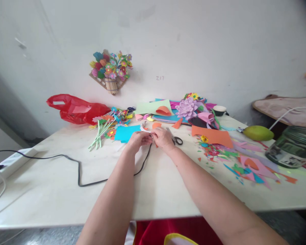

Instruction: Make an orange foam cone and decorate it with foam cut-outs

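Note:
My left hand (140,139) and my right hand (163,137) meet above the middle of the table, fingertips pinched together. What they hold between them is too small and covered to name. Just beyond the fingers shows a small white curved piece (145,129); whether it is held, I cannot tell. A bright blue sheet (127,133) lies beside my left hand. Black-handled scissors (177,140) rest just right of my right hand, partly hidden by it. Small orange pieces (156,125) lie behind the hands. A black cord (145,161) runs up to beneath them.
Pale green stems (100,134) and a red plastic bag (79,110) lie left. Coloured sheets (153,107) and a purple flower (186,108) are at the back. Right are an orange sheet (211,135), colourful scraps (250,170), a green fruit (258,133) and a glass jar (293,146).

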The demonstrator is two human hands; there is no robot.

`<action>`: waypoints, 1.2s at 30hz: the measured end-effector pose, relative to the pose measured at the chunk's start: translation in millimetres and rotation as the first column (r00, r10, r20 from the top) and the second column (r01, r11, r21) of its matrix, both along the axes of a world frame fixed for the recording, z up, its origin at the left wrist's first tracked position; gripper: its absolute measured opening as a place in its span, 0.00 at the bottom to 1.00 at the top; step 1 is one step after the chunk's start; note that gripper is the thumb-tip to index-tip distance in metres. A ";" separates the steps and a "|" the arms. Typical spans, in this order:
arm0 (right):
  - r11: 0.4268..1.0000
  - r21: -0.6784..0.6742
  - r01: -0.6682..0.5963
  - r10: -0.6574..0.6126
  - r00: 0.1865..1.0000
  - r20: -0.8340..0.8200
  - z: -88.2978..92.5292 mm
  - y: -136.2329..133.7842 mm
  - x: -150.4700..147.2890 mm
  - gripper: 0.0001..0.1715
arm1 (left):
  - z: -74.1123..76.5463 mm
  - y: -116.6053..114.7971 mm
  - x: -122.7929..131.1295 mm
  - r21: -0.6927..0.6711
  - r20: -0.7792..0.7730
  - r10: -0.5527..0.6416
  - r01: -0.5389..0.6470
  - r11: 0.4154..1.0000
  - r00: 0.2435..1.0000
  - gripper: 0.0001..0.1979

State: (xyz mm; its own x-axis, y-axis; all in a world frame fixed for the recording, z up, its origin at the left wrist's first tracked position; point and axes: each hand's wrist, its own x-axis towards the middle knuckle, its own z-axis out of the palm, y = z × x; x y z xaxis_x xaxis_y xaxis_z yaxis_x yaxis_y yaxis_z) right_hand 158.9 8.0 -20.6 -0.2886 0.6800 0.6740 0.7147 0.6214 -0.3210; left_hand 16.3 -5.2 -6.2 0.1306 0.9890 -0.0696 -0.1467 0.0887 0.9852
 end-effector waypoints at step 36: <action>0.510 -0.421 -0.750 -0.142 0.409 -0.901 2.3 3.4 3.1 0.05 | -1.5 1.2 -5.0 -0.124 0.242 -0.037 0.068 0.990 0.970 0.06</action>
